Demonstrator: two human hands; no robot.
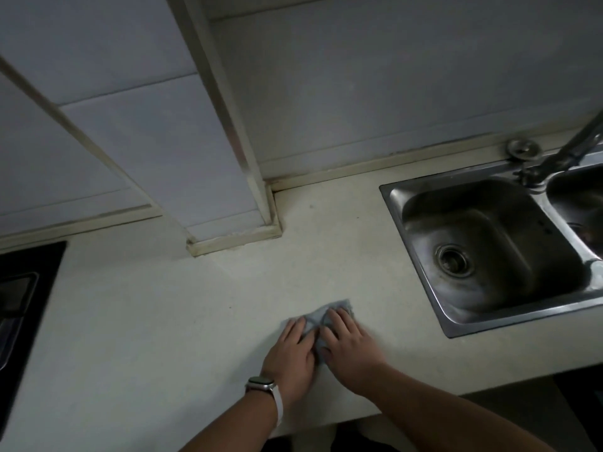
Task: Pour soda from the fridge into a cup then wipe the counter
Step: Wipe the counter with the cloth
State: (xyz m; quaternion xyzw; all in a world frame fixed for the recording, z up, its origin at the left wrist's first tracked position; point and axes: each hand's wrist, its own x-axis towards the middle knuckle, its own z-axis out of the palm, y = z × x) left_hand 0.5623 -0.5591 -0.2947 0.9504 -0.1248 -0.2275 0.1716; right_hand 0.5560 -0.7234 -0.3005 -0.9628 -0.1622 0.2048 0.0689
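Both forearms are reaching forward over the pale counter (146,321). We are pressing one grey cloth (321,316) flat near the front edge, left of the sink (489,249): left hand (290,352) and right hand (349,342) side by side on it, palms down, fingers extended, gripping nothing. One watch (261,384) is sitting on the left wrist. Two basins, one faucet (567,151).

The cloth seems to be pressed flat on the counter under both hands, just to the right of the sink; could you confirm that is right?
Not quite: the head view shows the cloth left of the sink, not right. It is pressed flat on the counter under the left hand and right hand.
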